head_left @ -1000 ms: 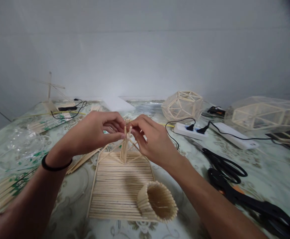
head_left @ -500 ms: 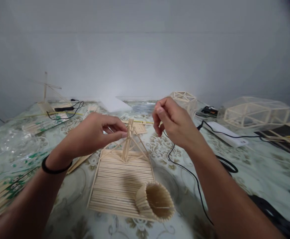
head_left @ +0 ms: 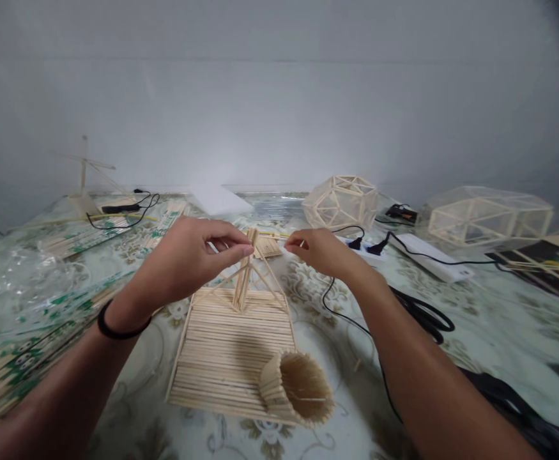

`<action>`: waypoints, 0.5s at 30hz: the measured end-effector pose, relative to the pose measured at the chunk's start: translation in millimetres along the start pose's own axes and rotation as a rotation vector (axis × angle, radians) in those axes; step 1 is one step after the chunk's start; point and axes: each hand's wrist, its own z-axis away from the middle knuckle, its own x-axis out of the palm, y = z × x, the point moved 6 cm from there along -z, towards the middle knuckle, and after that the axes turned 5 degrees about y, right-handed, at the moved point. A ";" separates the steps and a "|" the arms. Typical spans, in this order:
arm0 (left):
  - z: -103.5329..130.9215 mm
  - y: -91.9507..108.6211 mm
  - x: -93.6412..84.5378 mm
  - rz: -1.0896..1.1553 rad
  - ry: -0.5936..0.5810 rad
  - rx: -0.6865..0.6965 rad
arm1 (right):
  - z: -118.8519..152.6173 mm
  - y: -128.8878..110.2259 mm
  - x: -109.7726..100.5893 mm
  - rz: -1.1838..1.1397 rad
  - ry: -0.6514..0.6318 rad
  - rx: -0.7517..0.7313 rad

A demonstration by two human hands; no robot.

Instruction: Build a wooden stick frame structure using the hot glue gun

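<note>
Stick post [head_left: 242, 284], pinched high by the left hand [head_left: 190, 255].
It rises near the stick platform's [head_left: 231, 348] twelve o'clock edge; at its three o'clock, the right hand [head_left: 320, 252] curls narrow, whether round anything I can't tell. A stick cup [head_left: 273, 386] sits at the platform's five o'clock.

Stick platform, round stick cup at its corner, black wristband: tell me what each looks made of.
Stick platform: wood, possibly bamboo, bare and matte; pale tan rods lie side by side, no paint showing.
Round stick cup: similar-looking wood, also unpainted; rod ends make its scalloped rim.
Black wristband: perhaps elastic or fabric, dull and dark; its texture is too small to settle.
</note>
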 end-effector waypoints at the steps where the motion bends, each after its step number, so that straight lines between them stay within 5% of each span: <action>1: 0.0 0.0 0.7 0.004 0.005 0.000 | 1.7 -7.1 -3.7 -0.002 0.017 -0.014; 9: 0.9 -0.4 -0.2 0.020 0.059 0.030 | 34.6 -87.7 -22.5 -0.543 0.107 -0.266; 15: -0.9 -4.6 0.8 0.016 0.126 0.007 | 43.9 -101.1 -21.7 -0.651 0.131 -0.277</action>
